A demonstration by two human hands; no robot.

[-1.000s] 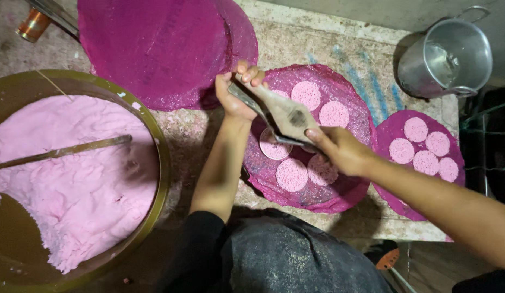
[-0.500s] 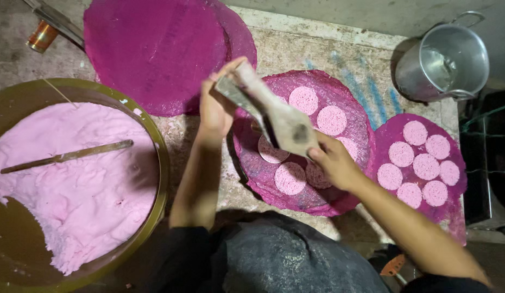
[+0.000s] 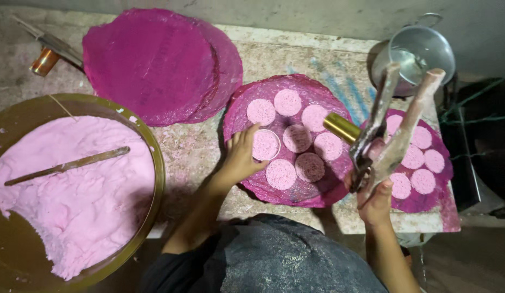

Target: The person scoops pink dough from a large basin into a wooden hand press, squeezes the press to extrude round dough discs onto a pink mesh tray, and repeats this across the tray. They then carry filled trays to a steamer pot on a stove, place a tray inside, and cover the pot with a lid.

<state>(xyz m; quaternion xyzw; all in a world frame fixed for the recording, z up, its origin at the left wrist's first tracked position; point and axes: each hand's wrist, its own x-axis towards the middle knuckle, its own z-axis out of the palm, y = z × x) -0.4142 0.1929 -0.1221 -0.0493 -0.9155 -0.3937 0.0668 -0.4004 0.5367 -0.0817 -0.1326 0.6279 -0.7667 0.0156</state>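
Since 0.5 s ago both hands have split: L one dropped from the press tool's top end down onto the mat, R one swung the tool off to 3 o'clock & stood it up.

Head view: left hand (image 3: 240, 157) lies w/ fingers loosely spread on the near-left part of the middle pink mat (image 3: 247, 116), fingertips touching a small round ring mould (image 3: 265, 145) filled w/ pink dough. Around the mould, same mat, sit seven pink dough discs (image 3: 297, 138), close but apart. Right hand (image 3: 376, 199) is closed round the hinge end of a two-handled metal press tool (image 3: 392, 122); its handles fork upward toward 12–1 o'clock, a brass cylinder (image 3: 341, 127) sticks out at its 9 o'clock side. Behind the tool, at 3 o'clock, a second mat (image 3: 445, 163) w/ more discs, partly hidden. At 12–1 o'clock a steel pot (image 3: 426, 49) on the stone surface (image 3: 274, 54). At 11 o'clock a stack of bare magenta mats (image 3: 155, 62). At 8–9 o'clock a big brass-coloured basin (image 3: 153, 163) of pink dough (image 3: 73, 206), a flat stick (image 3: 68, 166) lying on top.
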